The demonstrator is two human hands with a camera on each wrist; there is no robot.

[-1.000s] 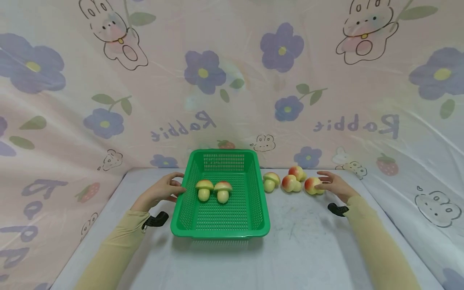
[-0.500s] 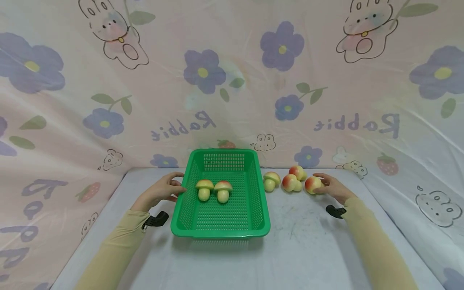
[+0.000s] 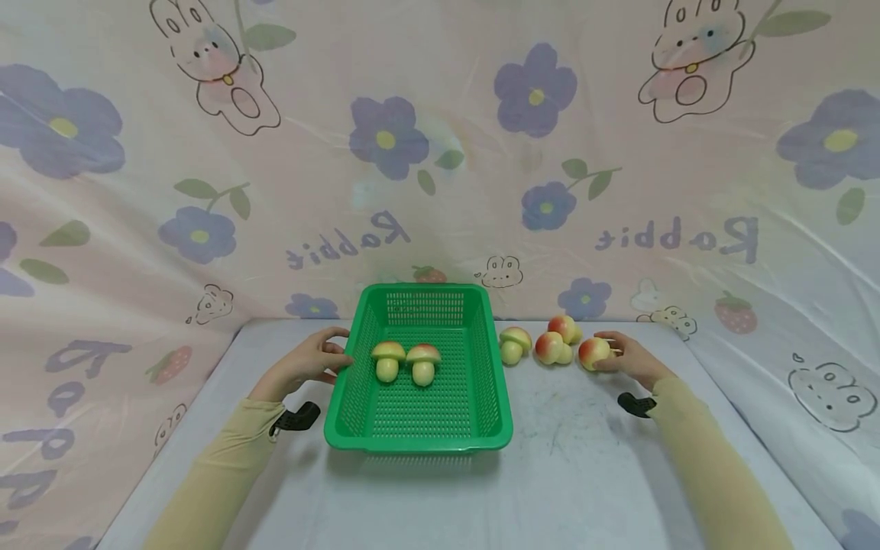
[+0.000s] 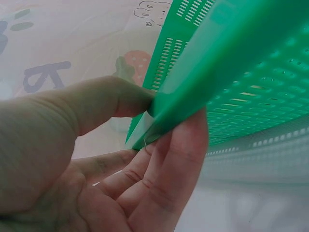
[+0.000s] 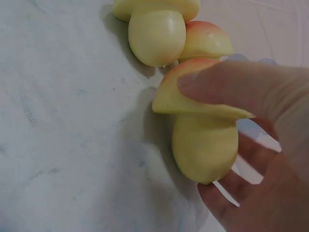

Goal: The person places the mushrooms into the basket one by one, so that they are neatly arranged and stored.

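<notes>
My left hand (image 3: 309, 363) pinches the left rim of a green plastic basket (image 3: 418, 442); in the left wrist view the thumb (image 4: 120, 99) lies on one side of the rim and the fingers curl under it. Two toy mushrooms (image 3: 388, 359) with yellow-red caps lie inside the basket. At the right, my right hand (image 3: 635, 360) holds another toy mushroom (image 3: 593, 354) on the table. Close up, its thumb presses the cap of that mushroom (image 5: 205, 140) while the other fingers reach around the far side, partly hidden.
Between basket and right hand lie three more toy mushrooms: one upright by the basket (image 3: 512, 345), one with its red cap turned left (image 3: 550, 347), and one behind it (image 3: 564, 328). A patterned curtain (image 3: 440, 191) hangs behind the white table (image 3: 577, 466).
My right hand has moved slightly left and its fingers have closed on the rightmost mushroom. The left hand and the basket have stayed in place.
</notes>
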